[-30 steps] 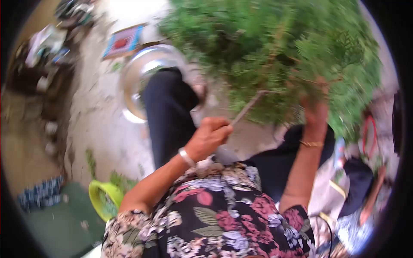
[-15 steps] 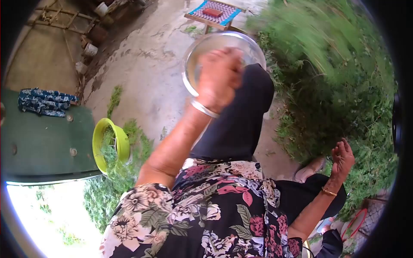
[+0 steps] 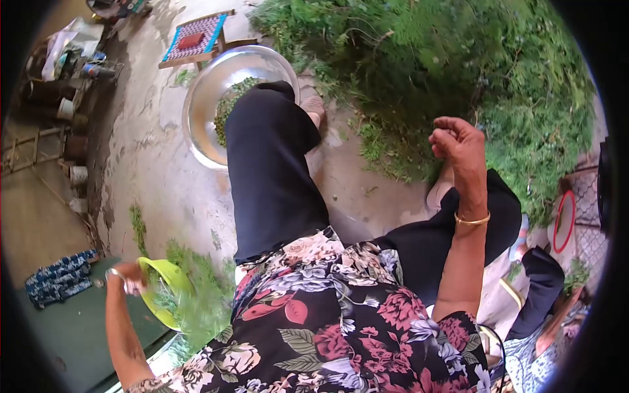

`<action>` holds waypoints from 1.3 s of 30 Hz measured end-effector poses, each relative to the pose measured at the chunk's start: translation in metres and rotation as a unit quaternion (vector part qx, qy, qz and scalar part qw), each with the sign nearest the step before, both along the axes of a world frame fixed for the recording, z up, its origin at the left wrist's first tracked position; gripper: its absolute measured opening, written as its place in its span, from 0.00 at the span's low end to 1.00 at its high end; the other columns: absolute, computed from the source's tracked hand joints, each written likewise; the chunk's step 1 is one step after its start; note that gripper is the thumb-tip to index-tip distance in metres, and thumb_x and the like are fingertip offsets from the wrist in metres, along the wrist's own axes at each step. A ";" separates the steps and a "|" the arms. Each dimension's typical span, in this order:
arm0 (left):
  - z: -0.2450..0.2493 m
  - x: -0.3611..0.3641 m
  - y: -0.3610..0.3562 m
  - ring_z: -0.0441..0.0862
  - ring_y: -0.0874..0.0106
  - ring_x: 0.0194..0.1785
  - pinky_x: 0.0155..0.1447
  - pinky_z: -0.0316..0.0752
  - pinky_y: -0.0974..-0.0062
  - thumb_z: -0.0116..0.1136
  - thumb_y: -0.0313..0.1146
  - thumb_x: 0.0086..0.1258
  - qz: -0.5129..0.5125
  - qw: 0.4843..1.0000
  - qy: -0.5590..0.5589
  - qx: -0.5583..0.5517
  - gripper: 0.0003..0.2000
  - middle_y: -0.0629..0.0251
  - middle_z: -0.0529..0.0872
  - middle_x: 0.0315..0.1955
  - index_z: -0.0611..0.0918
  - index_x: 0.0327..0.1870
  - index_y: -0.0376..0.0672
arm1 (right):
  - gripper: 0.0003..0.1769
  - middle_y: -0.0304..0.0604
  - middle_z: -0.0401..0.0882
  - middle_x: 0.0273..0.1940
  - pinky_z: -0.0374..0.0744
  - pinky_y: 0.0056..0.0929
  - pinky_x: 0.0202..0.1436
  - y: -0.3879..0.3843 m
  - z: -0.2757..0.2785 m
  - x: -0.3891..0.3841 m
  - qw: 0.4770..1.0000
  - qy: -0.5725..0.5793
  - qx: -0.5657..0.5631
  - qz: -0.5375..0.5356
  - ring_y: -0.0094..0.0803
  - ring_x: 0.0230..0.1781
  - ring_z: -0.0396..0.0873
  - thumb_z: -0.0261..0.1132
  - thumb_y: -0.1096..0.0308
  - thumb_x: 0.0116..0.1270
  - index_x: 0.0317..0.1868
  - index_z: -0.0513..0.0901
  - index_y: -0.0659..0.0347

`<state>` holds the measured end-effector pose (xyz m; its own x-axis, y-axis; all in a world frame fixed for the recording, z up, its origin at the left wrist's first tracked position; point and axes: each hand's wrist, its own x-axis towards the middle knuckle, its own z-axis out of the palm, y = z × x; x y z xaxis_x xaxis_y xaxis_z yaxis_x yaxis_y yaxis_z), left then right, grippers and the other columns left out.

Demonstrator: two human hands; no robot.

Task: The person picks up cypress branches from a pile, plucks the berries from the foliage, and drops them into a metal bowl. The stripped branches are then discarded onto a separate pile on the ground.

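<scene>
At the lower left, my left hand (image 3: 133, 278), with a silver bracelet at the wrist, is beside the rim of the lime-green basket (image 3: 180, 283). Its fingers are blurred and partly hidden, so what they hold cannot be made out. Green sprigs (image 3: 200, 308) are in and around that basket. My right hand (image 3: 457, 141), above a bent knee, has its fingers curled in with nothing visible in them. A wide metal basin (image 3: 198, 108) stands on the ground past my other knee, with small green pieces (image 3: 229, 101) inside.
A big heap of cut green branches (image 3: 419, 59) fills the upper right. A woven stool (image 3: 213, 29) bearing a red block (image 3: 191, 40) stands beyond the basin. Patterned cloth (image 3: 59, 278) lies on a green surface (image 3: 59, 334). Another person's dark sleeve (image 3: 540, 285) shows at lower right.
My left hand has moved from over the basin down and left to the green basket. My right hand now appears higher and farther left, fingers more curled. The view has shifted right.
</scene>
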<state>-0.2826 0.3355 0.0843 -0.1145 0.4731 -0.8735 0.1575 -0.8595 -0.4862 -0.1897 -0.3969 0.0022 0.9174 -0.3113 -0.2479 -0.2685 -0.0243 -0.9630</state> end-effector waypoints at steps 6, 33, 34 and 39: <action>-0.001 -0.228 0.047 0.80 0.61 0.52 0.56 0.74 0.62 0.70 0.54 0.48 -0.155 0.956 0.233 0.085 0.29 0.56 0.83 0.47 0.84 0.45 0.40 | 0.11 0.38 0.81 0.29 0.77 0.13 0.31 0.002 0.002 -0.005 1.000 -0.002 -0.010 -0.019 0.17 0.29 0.78 0.61 0.76 0.62 0.45 0.79 0.70; -0.287 0.240 -0.597 0.78 0.48 0.46 0.48 0.74 0.56 0.67 0.33 0.50 -0.298 0.669 -0.426 -0.531 0.22 0.45 0.81 0.39 0.75 0.44 0.34 | 0.15 0.58 0.78 0.26 0.74 0.38 0.34 -0.087 0.029 0.009 0.854 -0.100 -0.509 0.033 0.47 0.26 0.78 0.64 0.71 0.55 0.42 0.78 0.74; -0.303 0.242 -0.604 0.78 0.48 0.46 0.48 0.74 0.56 0.67 0.33 0.50 -0.301 0.670 -0.420 -0.533 0.22 0.45 0.81 0.39 0.75 0.44 0.34 | 0.16 0.57 0.79 0.26 0.75 0.38 0.33 -0.086 0.028 0.012 0.899 -0.021 -0.437 0.001 0.48 0.25 0.78 0.64 0.71 0.56 0.42 0.77 0.73; -0.359 0.278 -0.631 0.75 0.49 0.55 0.59 0.70 0.62 0.68 0.36 0.51 -0.256 0.689 -0.424 -0.530 0.34 0.42 0.78 0.49 0.70 0.58 0.29 | 0.18 0.53 0.80 0.26 0.75 0.38 0.31 -0.077 0.023 0.014 0.907 0.083 -0.411 -0.027 0.49 0.21 0.77 0.66 0.72 0.56 0.46 0.77 0.70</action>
